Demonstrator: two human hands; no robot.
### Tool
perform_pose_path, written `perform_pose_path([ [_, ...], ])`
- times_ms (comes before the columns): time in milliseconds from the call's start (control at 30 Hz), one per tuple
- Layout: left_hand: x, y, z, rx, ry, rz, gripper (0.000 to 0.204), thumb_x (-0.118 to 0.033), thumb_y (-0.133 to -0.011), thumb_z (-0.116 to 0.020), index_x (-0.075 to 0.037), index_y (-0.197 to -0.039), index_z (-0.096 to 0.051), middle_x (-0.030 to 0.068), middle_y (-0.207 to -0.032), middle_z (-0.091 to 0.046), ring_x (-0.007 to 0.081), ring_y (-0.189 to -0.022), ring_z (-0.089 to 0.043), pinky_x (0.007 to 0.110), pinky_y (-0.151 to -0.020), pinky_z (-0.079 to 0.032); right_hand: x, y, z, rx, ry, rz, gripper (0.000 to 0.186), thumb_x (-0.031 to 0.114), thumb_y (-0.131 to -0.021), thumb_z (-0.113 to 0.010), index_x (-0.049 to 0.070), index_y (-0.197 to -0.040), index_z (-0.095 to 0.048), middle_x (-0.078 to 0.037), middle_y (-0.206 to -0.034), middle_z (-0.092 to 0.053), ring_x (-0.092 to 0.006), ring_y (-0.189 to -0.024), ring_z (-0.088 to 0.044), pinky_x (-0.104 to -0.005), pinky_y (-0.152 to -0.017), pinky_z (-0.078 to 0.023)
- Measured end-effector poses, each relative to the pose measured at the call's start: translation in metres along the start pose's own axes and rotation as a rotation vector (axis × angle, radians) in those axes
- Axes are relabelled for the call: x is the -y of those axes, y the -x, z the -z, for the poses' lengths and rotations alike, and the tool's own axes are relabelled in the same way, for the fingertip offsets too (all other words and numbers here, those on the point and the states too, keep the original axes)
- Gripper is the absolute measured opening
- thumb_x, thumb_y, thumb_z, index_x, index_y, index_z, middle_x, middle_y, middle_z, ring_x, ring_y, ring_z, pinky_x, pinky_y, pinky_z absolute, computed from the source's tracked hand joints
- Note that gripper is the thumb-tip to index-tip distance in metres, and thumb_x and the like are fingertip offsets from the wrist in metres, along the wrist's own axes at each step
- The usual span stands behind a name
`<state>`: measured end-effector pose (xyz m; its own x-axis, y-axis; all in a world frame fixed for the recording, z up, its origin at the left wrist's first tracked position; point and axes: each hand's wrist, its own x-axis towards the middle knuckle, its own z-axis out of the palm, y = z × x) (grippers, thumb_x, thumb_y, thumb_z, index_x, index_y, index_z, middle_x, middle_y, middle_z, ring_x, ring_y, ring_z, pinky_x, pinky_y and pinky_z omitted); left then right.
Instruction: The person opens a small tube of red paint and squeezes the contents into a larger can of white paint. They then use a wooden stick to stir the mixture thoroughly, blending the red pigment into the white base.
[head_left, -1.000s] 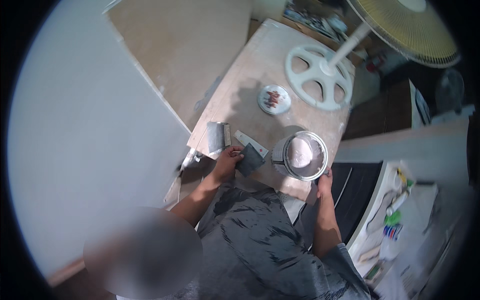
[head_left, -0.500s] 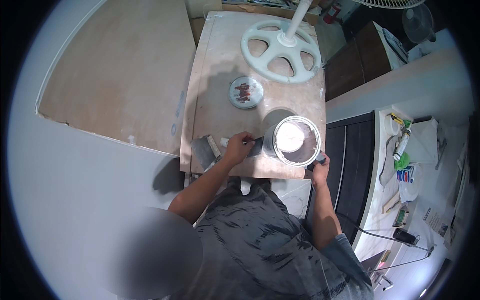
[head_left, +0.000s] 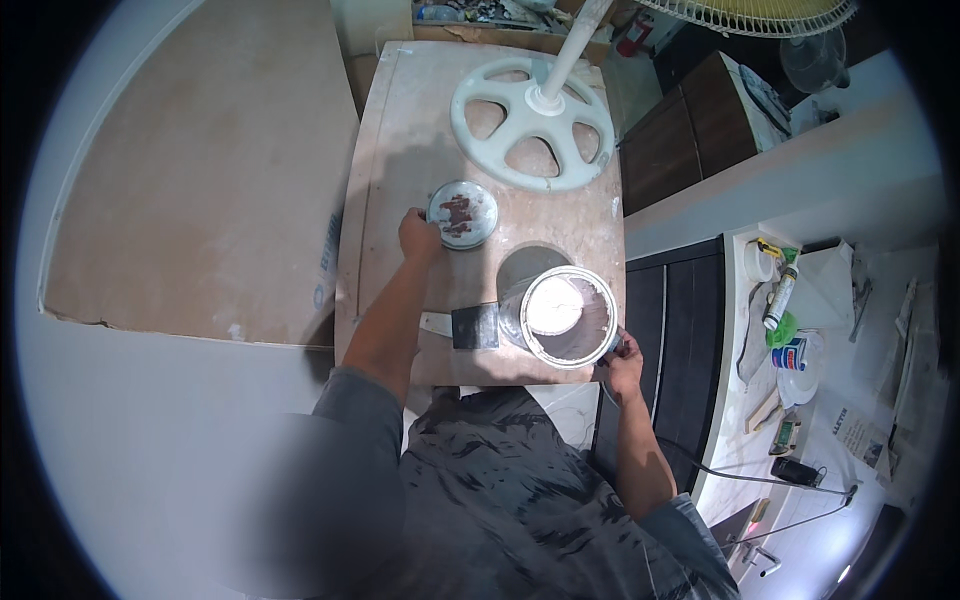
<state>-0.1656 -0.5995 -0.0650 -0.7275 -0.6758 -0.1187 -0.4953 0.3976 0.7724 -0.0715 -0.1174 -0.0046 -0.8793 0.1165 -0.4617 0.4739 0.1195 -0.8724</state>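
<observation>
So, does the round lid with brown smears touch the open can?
Apart. The head view shows a strip of table, partly in shadow, between the round lid and the open can.

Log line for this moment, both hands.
left hand: at left edge of smeared disc | right hand: beside open can, grip unclear | dark square sheet: left of can

A rectangular, pale brown wooden tabletop (head_left: 385, 130) with whitish scuffs carries a pale, spoked, wheel-shaped plastic fan base (head_left: 546, 98) at its far end. Nearer lies a round, whitish lid (head_left: 463, 214) smeared reddish brown. Along the near edge stands an open cylindrical can (head_left: 511, 319); just beside it, a flat dark-grey square sheet (head_left: 475, 327) meets a narrow white strip (head_left: 436, 323).
</observation>
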Motion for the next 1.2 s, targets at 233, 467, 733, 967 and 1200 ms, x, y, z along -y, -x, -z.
perform_pose_path([
  [233, 0.002, 0.044, 0.066, 0.158, 0.484, 0.223, 0.025, -0.001, -0.083, -0.076, 0.002, -0.106, -0.066, 0.0092, -0.085, -0.07, 0.019, -0.078, -0.07, 0.031, -0.069, -0.058, -0.02, -0.004, 0.001, -0.058, -0.065, -0.031, 0.056, -0.017, -0.084, -0.059, 0.001, -0.137, -0.057, -0.009, -0.109, -0.071, -0.0164, -0.089, -0.067, -0.0287, -0.075, -0.054],
  [467, 0.062, 0.119, 0.123, 0.133, 0.229, 0.246, 0.036, -0.008, -0.085, -0.076, 0.004, -0.116, -0.064, 0.0116, -0.095, -0.069, 0.0232, -0.085, -0.07, 0.034, -0.075, -0.057, -0.021, -0.015, -0.004, -0.103, 0.008, 0.059, 0.054, -0.016, -0.082, -0.064, 0.002, -0.133, -0.062, -0.003, -0.099, -0.064, -0.0122, -0.091, -0.062, -0.0254, -0.082, -0.052],
  [733, -0.002, 0.184, 0.127, 0.226, -0.427, -0.727, 0.055, -0.001, -0.078, -0.069, -0.003, -0.132, -0.06, 0.0192, -0.124, -0.063, 0.0364, -0.118, -0.061, 0.04, -0.099, -0.05, -0.02, -0.012, -0.012, -0.463, 0.635, 0.284, 0.03, -0.002, -0.081, -0.072, 0.004, -0.111, -0.072, -0.011, -0.1, -0.073, -0.0199, -0.091, -0.069, -0.0329, -0.085, -0.055],
  [967, -0.032, 0.204, 0.161, 0.735, 1.322, 0.284, 0.053, 0.009, -0.087, -0.061, -0.005, -0.138, -0.051, 0.0094, -0.122, -0.064, 0.02, -0.113, -0.063, 0.034, -0.1, -0.052, -0.005, 0.109, -0.087, 0.213, 0.434, 0.468, 0.021, -0.008, -0.087, -0.06, 0.002, -0.102, -0.07, -0.007, -0.094, -0.068, -0.0135, -0.084, -0.066, -0.0266, -0.071, -0.056],
  [1200, -0.01, 0.2, 0.168, 0.634, 0.638, 0.043, 0.025, 0.001, -0.09, -0.069, -0.004, -0.114, -0.065, 0.0061, -0.096, -0.071, 0.0141, -0.092, -0.069, 0.028, -0.082, -0.055, 0.038, 0.112, -0.21, 0.61, 0.992, 0.661, 0.075, 0.004, -0.086, -0.066, 0.009, -0.156, -0.037, -0.021, -0.162, -0.029, -0.037, -0.151, -0.028, -0.0437, -0.124, -0.029],
])
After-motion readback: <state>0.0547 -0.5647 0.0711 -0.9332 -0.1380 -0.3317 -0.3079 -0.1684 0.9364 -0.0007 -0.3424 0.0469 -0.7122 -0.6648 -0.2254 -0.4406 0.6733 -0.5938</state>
